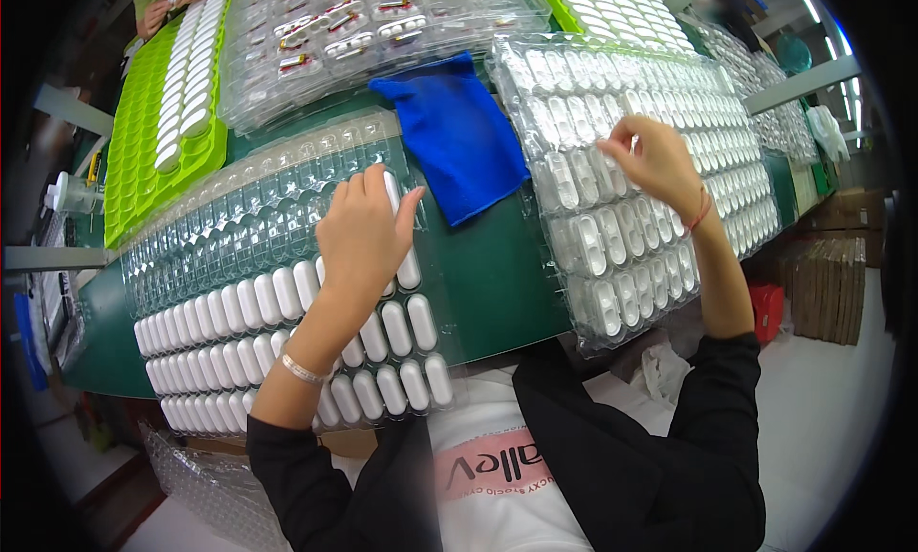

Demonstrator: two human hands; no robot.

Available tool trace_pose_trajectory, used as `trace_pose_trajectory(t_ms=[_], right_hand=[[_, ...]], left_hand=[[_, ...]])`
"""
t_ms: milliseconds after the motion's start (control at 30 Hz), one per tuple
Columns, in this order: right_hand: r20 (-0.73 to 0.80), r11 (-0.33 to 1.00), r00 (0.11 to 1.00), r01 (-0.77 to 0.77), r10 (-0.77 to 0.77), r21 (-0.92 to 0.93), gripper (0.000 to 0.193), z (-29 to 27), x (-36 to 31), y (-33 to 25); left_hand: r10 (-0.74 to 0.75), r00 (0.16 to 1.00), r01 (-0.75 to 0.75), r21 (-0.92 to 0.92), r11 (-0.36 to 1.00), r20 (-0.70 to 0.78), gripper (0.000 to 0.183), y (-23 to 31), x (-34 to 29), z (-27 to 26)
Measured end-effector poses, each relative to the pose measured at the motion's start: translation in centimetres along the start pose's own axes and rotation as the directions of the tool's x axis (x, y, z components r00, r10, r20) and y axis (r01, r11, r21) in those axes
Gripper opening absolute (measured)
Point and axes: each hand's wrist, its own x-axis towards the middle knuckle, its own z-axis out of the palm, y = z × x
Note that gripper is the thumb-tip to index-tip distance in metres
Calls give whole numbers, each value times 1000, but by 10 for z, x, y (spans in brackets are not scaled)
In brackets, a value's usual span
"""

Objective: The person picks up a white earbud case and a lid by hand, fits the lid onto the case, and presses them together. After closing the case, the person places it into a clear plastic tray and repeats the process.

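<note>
My left hand [365, 229] is over a clear blister tray [258, 203] at the left, its fingers curled against a white oval case [391, 191]. The thumb lies along the right of that case, and the hand covers part of it. Rows of similar white cases [277, 294] fill the near part of this tray, while its far rows show bare clear pockets. My right hand [660, 165] is raised over a second clear tray [612, 337] at the right, fingers curled and thumb close to the index finger. Whether anything small sits in that pinch cannot be seen. White open-topped shells [591, 246] fill that tray.
Between the trays a blue cloth [459, 136] lies on the green table [497, 275]. Beyond are stacked clear trays with small parts [349, 26] and a lime-green tray [134, 160] with white cases. Another person's hands [158, 15] are at the far left. Cardboard [822, 284] is stacked at right.
</note>
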Motion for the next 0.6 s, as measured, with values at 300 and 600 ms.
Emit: trace_pose_trajectory(t_ms=[300,600], right_hand=[[-76,992,994,-72,80,101,16,24,-34,3],[99,547,995,-84,1,833,15,7,-65,-78]], left_hand=[[-246,923,309,-186,933,296,39,-15,6,13],[-380,915,399,-464,791,139,49,-23,-15,4]])
